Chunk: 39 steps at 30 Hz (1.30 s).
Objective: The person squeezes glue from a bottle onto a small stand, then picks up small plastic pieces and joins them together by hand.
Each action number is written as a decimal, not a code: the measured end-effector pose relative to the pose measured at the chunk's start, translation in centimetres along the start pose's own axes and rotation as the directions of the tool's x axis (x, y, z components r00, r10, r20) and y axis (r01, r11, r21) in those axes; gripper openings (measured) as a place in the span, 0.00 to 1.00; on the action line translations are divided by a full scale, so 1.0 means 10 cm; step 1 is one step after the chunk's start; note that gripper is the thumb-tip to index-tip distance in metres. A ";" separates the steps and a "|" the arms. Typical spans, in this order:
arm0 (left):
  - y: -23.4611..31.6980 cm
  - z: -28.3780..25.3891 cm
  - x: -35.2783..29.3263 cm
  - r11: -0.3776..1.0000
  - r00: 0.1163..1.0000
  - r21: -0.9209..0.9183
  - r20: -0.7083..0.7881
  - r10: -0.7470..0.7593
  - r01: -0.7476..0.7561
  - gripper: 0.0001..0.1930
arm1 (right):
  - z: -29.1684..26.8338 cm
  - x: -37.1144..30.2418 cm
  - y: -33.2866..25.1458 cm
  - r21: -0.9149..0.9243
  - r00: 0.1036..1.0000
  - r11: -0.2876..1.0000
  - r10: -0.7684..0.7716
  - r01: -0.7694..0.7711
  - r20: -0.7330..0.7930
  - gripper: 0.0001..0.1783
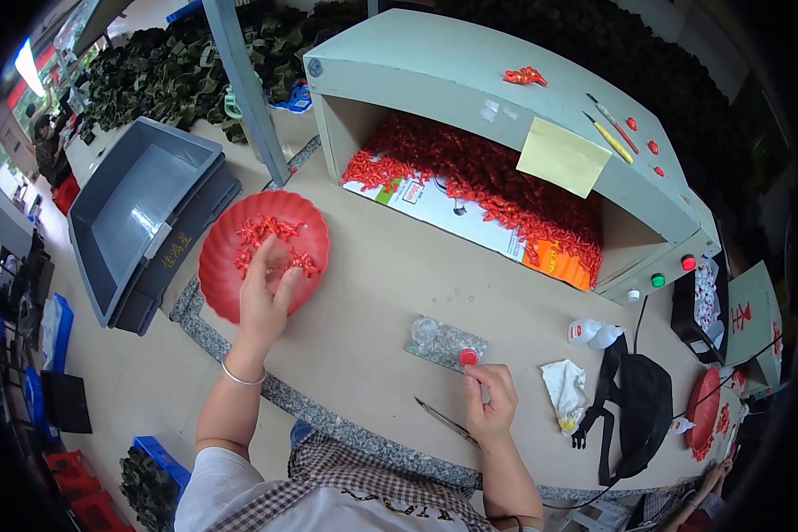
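My left hand (266, 293) reaches over a red scalloped bowl (217, 288), thumb and fingers apart. Small glossy red pieces (262, 230) lie in the bowl around its fingertips. My right hand (492, 403) is closed in a pinch on a small round red piece (467, 356). That piece is at the edge of a grey speckled stone slab (452, 341), which carries a clear round dish (426, 332). Metal tweezers (446, 419) lie on the table just left of my right hand.
A grey-green cabinet (488, 62) stands ahead, filled with many red pieces (470, 168). Grey crates (142, 204) stand at the left. Toward the right are white bottles (583, 332), a crumpled cloth (564, 390) and a black waist bag (640, 412). A metal post (244, 89) rises behind the bowl.
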<state>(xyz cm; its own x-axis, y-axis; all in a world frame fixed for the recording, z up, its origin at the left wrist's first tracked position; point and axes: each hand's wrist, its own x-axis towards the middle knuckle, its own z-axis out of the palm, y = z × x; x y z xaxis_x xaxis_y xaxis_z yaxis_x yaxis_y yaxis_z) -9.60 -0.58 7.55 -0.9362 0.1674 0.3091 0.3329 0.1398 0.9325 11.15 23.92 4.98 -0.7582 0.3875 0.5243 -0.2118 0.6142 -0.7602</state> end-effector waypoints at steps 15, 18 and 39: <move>-0.14 0.98 1.13 0.702 0.887 0.579 0.430 0.169 -0.415 0.07 | -0.01 0.00 0.12 -0.056 1.000 0.998 -0.026 0.026 0.012 0.07; -0.52 1.20 1.43 0.656 0.896 0.629 0.403 0.184 -0.418 0.08 | 0.00 0.00 0.14 -0.067 0.999 0.997 -0.026 0.028 0.019 0.07; -0.61 2.05 1.69 0.683 0.872 0.550 0.376 0.313 -0.481 0.10 | -0.09 0.07 0.14 -0.138 0.998 0.988 -0.060 0.063 0.026 0.08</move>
<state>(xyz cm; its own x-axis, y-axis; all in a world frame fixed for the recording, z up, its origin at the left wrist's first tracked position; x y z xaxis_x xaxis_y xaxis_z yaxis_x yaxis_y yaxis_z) -25.10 21.36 3.27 -0.6702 0.5565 0.4911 0.7400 0.5513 0.3852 10.87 25.62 4.63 -0.7597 0.3323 0.5589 -0.1719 0.7264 -0.6655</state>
